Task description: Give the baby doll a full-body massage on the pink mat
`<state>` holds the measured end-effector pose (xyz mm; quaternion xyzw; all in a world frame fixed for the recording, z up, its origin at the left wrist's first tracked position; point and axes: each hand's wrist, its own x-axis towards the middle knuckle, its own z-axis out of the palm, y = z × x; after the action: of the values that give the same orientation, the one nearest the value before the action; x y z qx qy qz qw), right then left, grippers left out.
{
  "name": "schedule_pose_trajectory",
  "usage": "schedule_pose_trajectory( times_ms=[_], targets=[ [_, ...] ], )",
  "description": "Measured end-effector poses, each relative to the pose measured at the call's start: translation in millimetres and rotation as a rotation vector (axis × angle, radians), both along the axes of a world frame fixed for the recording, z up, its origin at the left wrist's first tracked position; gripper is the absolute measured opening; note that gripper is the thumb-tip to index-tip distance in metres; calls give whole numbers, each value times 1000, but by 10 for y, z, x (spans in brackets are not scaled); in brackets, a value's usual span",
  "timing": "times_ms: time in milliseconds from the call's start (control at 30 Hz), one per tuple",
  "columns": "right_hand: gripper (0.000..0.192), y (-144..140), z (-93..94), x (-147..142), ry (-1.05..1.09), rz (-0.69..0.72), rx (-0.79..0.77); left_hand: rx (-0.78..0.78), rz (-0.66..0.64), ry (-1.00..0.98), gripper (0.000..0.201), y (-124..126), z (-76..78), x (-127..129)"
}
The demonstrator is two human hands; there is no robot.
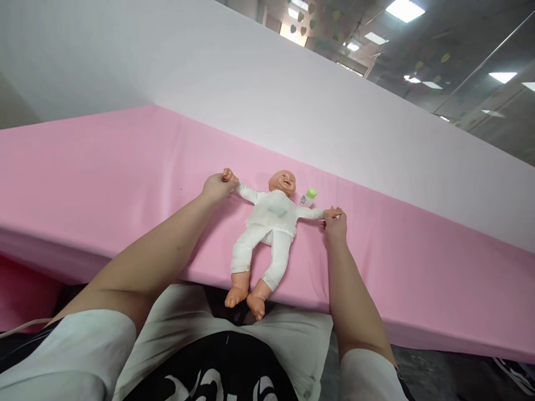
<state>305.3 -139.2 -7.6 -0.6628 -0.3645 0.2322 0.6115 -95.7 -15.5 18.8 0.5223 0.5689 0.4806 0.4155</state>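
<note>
A baby doll (pixel 272 214) with a white cloth body lies on its back on the pink table cover, its feet reaching past the near edge. Both its arms are stretched out sideways. My left hand (pixel 218 188) is closed round the doll's hand on the left side. On the other side, my right hand (pixel 335 225) pinches the doll's other hand, whose small fingers show above mine. A small bottle (pixel 308 197) with a light green cap lies beside the doll's head, above its right-hand arm and touched by neither of my hands.
The pink-covered table (pixel 418 262) runs wide to both sides. Behind it rises a white wall (pixel 251 89), with a glass pane (pixel 460 72) above it. My legs are against the table's near edge. A white cable (pixel 25 326) hangs at lower left.
</note>
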Motion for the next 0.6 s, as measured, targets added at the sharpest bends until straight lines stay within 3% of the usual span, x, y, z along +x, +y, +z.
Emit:
schedule_pose_trajectory(
  times_ms=[133,233,400,533,600],
  targets=[
    [70,47,-102,124,96,16,-120,-152,-70,92,20,78,-71,-61],
    [78,16,-83,66,67,28,-86,-46,-70,157,21,71,-112,-41],
    [96,-126,102,-286,-273,40,46,285,-154,155,28,-64,-69,80],
    [84,-235,203,-653,-524,185,101,356,-386,204,42,-282,-5,245],
    [61,-258,208,-782,-706,327,139,392,-490,298,42,-374,-1,320]
  ],
)
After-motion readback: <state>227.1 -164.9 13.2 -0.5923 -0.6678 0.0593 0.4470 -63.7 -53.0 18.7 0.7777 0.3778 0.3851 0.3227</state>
